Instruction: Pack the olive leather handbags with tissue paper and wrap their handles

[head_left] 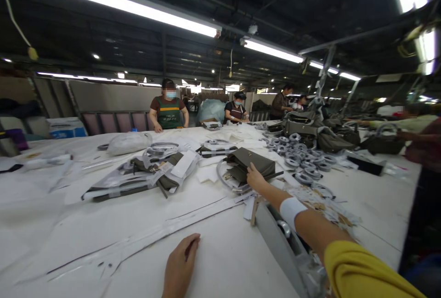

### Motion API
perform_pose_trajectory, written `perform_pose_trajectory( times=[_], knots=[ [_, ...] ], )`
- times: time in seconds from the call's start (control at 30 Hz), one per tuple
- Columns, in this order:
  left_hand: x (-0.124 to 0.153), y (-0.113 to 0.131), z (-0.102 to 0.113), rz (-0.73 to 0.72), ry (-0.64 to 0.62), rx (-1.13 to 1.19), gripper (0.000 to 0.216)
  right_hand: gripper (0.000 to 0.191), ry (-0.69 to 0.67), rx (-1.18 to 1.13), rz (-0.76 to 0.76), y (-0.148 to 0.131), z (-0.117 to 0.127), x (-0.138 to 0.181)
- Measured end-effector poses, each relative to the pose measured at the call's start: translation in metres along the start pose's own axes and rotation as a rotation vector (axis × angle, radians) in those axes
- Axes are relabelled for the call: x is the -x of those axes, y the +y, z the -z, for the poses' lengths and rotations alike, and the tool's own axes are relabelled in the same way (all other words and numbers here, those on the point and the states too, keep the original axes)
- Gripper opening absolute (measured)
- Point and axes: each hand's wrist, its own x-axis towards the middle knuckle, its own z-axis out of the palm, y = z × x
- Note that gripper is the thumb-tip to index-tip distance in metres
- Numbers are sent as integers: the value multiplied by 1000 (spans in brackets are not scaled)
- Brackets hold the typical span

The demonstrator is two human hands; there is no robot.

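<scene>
My right hand [255,179] reaches forward to an olive-grey handbag [263,162]. Its fingers are closed on the near edge of the bag, with the index finger lying on the flap beside small gold-coloured fittings. A wrapped, looped handle [222,176] curves out at the bag's left side. Close to me, my left hand [182,263] is above the white table [138,252]. Its fingers are loosely bent with a gap at the thumb, and I see nothing in it. A white band [292,209] circles my right forearm.
Partly wrapped olive bags [138,176] lie to the left. Several grey wrapped rings [298,151] are heaped on the right, before more piled bags [310,128]. A grey container [277,238] stands beneath my right arm. Co-workers [168,109] stand across the table.
</scene>
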Motion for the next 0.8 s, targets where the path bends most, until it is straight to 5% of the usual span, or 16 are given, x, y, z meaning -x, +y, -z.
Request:
perform_pose_trajectory(
  times=[0.17,0.4,0.57,0.8],
  knots=[
    [-5,-11,-6,-12,-15,35,36,20,124,99,-76,36,47,-13],
    [-4,-12,-2,24,-11,212,45,29,441,141,-181,61,174,-9],
    [0,25,3,140,-129,438,69,32,581,93,-145,15,253,51],
    [41,111,2,54,-212,691,79,37,339,-97,-17,-80,308,157]
  ],
)
